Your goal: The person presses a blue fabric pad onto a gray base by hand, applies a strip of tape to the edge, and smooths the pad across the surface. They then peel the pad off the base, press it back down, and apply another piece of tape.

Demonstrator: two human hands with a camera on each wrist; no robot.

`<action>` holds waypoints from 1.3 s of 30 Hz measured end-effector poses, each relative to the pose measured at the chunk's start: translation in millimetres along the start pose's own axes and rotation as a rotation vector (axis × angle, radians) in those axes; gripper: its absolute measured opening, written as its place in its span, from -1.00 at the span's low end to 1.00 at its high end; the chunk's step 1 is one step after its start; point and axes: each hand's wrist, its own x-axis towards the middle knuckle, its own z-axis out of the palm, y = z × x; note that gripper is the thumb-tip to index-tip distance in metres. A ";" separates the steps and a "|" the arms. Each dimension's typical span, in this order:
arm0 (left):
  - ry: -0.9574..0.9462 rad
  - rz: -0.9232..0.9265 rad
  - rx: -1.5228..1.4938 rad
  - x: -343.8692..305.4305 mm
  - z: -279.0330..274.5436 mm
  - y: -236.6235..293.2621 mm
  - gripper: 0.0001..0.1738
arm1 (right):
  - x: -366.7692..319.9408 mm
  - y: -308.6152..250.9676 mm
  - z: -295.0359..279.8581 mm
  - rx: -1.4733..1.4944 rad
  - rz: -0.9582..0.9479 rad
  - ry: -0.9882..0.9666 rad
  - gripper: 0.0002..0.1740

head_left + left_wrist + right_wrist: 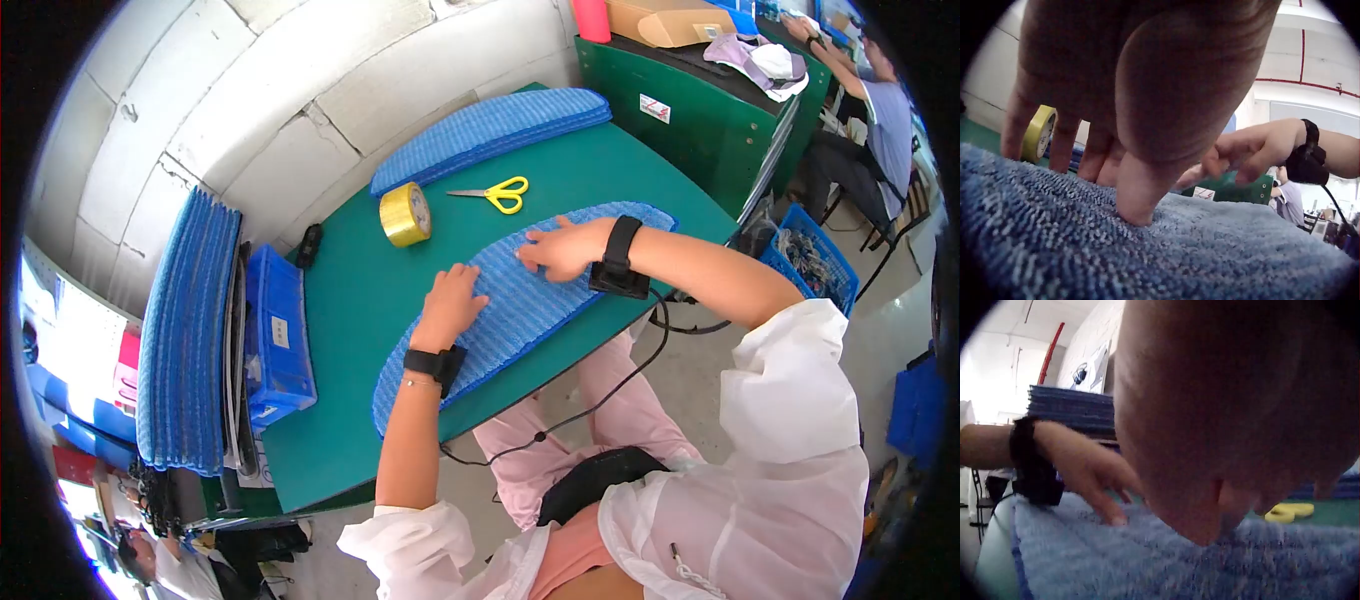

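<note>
A blue striped pad [520, 300] with a darker blue edge lies flat along the front of the green table. On its left part rests the left hand [450, 305], fingers spread; in the left wrist view that hand [1147, 94] has its fingertips down on the fuzzy surface. Toward the pad's upper right edge is the right hand [568, 250], its fingers relaxed. The right wrist view shows this hand [1235, 425] close over the pad [1147, 562], nothing seen in its grip. Whether its palm touches the pad is hidden.
Behind the pad are yellow tape [405, 215], yellow-handled scissors [500, 193] and stacked blue pads [490, 135]. At the left stand a blue bin [280, 335] and a tall pad stack [188, 335]. A cable [600, 405] hangs before the table [340, 450].
</note>
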 end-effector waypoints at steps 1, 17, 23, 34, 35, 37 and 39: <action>0.000 0.009 -0.011 -1.1 -0.8 1.0 -0.46 | 2.7 2.9 8.0 -0.050 -0.023 -0.011 -0.64; -0.105 -0.011 0.092 6.4 -6.2 9.2 -0.54 | -26.1 32.0 -16.6 0.066 0.130 -0.010 -0.58; -0.007 0.013 0.120 1.1 5.2 4.9 -0.50 | -19.1 49.4 -24.1 0.345 0.066 0.190 -0.58; -0.164 0.111 -0.267 -45.5 -58.4 -57.1 -0.70 | -38.1 27.9 -9.4 0.262 0.052 -0.058 -0.70; -0.182 0.132 -0.194 -59.4 -62.8 -65.9 -0.69 | -39.4 24.2 -10.3 0.253 0.094 -0.067 -0.72; -0.246 0.092 -0.220 -90.2 -59.5 -72.7 -0.62 | -39.8 24.9 -7.3 0.227 0.097 -0.063 -0.74; -0.225 0.105 -0.170 -119.2 -53.6 -65.0 -0.52 | -36.8 25.9 -8.3 0.151 0.094 0.029 -0.73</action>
